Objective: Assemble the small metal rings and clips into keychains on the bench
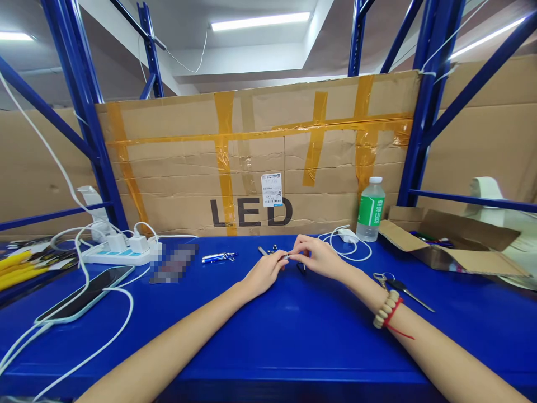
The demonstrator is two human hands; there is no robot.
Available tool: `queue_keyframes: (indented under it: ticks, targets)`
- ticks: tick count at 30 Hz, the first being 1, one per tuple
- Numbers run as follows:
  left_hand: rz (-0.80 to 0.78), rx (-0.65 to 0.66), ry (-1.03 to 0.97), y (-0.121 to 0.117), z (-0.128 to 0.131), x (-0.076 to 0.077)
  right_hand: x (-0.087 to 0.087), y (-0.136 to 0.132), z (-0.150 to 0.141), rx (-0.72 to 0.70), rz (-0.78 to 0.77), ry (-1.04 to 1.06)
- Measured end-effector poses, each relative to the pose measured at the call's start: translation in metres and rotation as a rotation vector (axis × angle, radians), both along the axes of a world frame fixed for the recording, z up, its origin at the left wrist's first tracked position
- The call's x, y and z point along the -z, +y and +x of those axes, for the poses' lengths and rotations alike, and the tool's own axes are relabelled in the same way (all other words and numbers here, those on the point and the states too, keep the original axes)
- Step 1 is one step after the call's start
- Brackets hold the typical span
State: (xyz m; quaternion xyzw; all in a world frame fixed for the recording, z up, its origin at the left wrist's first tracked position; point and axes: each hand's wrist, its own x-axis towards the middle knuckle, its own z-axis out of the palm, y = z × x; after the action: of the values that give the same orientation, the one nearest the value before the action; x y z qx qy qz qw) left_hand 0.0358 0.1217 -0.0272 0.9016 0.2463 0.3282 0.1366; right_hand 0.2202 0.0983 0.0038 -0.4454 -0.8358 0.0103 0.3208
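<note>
Both hands meet over the middle of the blue table (268, 330). My left hand (265, 271) is closed in a pinch, and my right hand (315, 256) pinches from the other side. Between the fingertips sits a tiny metallic piece (287, 256), too small to name. Just behind the hands lie a few small metal parts (274, 247) and a grey stick-like piece (262, 251). A small black piece (301, 268) rests under my right hand. Off to the left of the hands is a blue pen-like metal item (218, 257) with a clip ring.
On the left are a phone (86, 294), a white power strip (121, 254) with cables, and yellow-handled items (25, 268). To the right stand a water bottle (371, 210), a white charger (348, 235), keys (403, 288) and an open cardboard box (453, 246). Taped cardboard (184, 184) backs the table.
</note>
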Motion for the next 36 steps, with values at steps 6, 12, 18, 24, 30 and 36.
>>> queue_keyframes:
  ticks: [6, 12, 18, 24, 30, 36]
  targets:
    - [-0.012, -0.011, -0.039, 0.001, -0.001, 0.004, -0.001, 0.002, -0.001, -0.037, -0.314, 0.245]
    - [0.071, 0.026, -0.035, -0.004, -0.001, 0.000, 0.000, 0.004, 0.001, -0.085, -0.402, 0.346]
    - [0.014, -0.015, -0.068, -0.001, 0.001, -0.001, 0.003, 0.007, 0.003, 0.009, -0.233, 0.177]
    - [-0.069, -0.035, -0.100, 0.005, 0.001, 0.002, 0.002, 0.004, 0.003, 0.047, 0.107, 0.028]
    - [-0.047, 0.014, -0.068, 0.002, 0.001, 0.002, 0.006, 0.011, 0.005, -0.060, 0.140, 0.113]
    - [-0.036, 0.022, -0.040, -0.002, 0.000, 0.001, 0.006, 0.011, 0.003, -0.117, -0.015, 0.282]
